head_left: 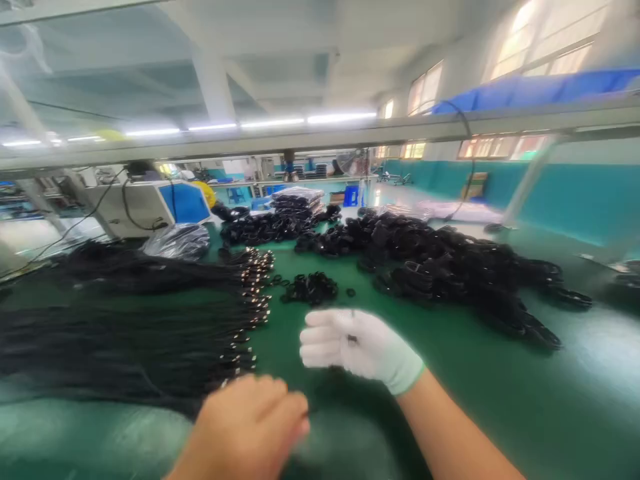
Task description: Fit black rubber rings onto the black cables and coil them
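My right hand (357, 350) wears a white glove and hovers over the green tabletop (450, 400), its fingers curled in toward the palm. A small dark bit (353, 339) shows against the glove near the knuckles; the picture is too blurred for me to tell whether I am pinching it or what it is. My left hand (250, 427) is bare and sits low in the view, fingers folded into a loose fist with the tips turned away from me, so I cannot tell whether anything is inside.

Just to the left of both hands lies a wide spread of black cords (125, 333), laid side by side with their shiny metal ends (253, 300) lined up in a ragged column facing my hands. My left hand is just beside the lowest of those ends.

Beyond my right hand, a small heap of black rings (310, 288) rests on the tabletop, apart from the glove. Farther back and to the right runs a long mound of black looped parts (450, 267). At the back left stand a clear bag of black pieces (177, 240) and a white and blue machine (150, 203).
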### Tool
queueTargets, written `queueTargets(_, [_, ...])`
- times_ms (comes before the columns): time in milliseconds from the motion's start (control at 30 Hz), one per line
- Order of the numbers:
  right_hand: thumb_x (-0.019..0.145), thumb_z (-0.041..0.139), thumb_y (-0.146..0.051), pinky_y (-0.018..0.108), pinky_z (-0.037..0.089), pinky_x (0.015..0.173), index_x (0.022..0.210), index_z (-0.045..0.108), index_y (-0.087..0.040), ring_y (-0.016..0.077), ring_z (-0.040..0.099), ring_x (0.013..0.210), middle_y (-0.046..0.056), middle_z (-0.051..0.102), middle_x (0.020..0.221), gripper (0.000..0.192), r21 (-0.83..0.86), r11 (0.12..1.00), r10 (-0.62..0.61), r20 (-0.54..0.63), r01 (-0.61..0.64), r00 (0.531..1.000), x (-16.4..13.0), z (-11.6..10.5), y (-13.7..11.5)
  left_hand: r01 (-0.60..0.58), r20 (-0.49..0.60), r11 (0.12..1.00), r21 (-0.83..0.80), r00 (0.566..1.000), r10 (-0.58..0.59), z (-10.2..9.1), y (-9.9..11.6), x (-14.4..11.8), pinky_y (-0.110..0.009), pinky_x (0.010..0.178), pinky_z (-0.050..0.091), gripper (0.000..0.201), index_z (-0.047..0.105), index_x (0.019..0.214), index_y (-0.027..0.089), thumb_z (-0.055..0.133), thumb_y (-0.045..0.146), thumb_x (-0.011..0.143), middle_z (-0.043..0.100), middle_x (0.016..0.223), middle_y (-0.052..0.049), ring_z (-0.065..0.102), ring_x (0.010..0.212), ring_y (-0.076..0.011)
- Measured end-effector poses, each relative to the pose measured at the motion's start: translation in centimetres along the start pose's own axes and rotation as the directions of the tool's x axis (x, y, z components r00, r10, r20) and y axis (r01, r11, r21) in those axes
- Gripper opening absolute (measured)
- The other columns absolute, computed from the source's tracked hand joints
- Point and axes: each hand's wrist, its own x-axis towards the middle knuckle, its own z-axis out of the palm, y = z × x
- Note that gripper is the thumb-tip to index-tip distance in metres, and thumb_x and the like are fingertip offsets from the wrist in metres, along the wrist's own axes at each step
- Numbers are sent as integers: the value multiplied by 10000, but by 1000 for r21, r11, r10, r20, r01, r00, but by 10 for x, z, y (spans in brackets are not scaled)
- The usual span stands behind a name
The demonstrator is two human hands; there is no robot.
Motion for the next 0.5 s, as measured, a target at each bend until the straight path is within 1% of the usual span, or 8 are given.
queueTargets(33, [799,639,-345,498,405,901,1041,578,-97,239,638,866,111,651,903,352,-37,997,72,41,-70,997,1,2,8,94,9,995,-27,996,-94,-11,-6,10,-250,562,344,207,617,819,208,436,247,912,581,662,10,518,586,-131])
queueTargets(67, [787,651,-367,529,383,921,1085,572,-80,273,641,913,153,654,969,421,-62,989,139,94,-133,986,1,5,15,157,62,986,-63,986,-153,-20,-12,21,-241,577,350,204,629,811,216,459,274,908,586,674,14,526,609,-126])
queueTargets(100, [782,656,-382,550,370,927,1110,566,-71,294,641,935,183,650,1007,461,-75,980,193,150,-183,970,2,8,22,215,145,972,-98,969,-200,-27,-20,30,-230,589,357,188,639,807,224,485,280,899,597,695,22,540,637,-118])
queueTargets(200, [802,633,-381,567,380,909,1145,553,-76,310,644,951,211,652,1033,465,-59,963,270,250,-263,930,3,17,34,352,277,912,-211,916,-290,-32,-37,49,-202,634,375,142,647,778,229,539,246,867,630,768,46,563,701,-97])
queueTargets(300, [820,610,-345,567,392,903,1173,536,-73,315,634,986,208,655,1046,452,-22,957,286,259,-290,923,4,21,40,421,304,862,-284,892,-335,-21,-45,55,-204,654,381,137,651,757,220,552,243,850,632,777,46,557,718,-103])
queueTargets(400, [792,644,-328,582,399,886,1166,531,-72,324,628,993,185,657,1040,468,19,955,284,234,-296,930,5,23,44,486,343,796,-360,863,-371,-3,-50,52,-210,650,383,140,648,748,203,559,266,835,625,756,39,545,716,-117])
queueTargets(467, [769,674,-339,582,404,873,1127,540,-85,310,638,959,136,667,962,459,74,964,234,215,-255,948,6,24,43,548,402,698,-461,830,-387,13,-54,45,-205,621,381,197,626,722,176,516,273,854,614,717,32,538,693,-119])
queueTargets(500, [760,686,-343,567,412,863,1074,551,-95,282,649,902,92,660,880,423,114,969,194,212,-221,958,7,24,41,576,428,643,-504,814,-393,21,-56,39,-202,602,378,233,611,712,164,478,269,873,607,700,27,536,680,-119])
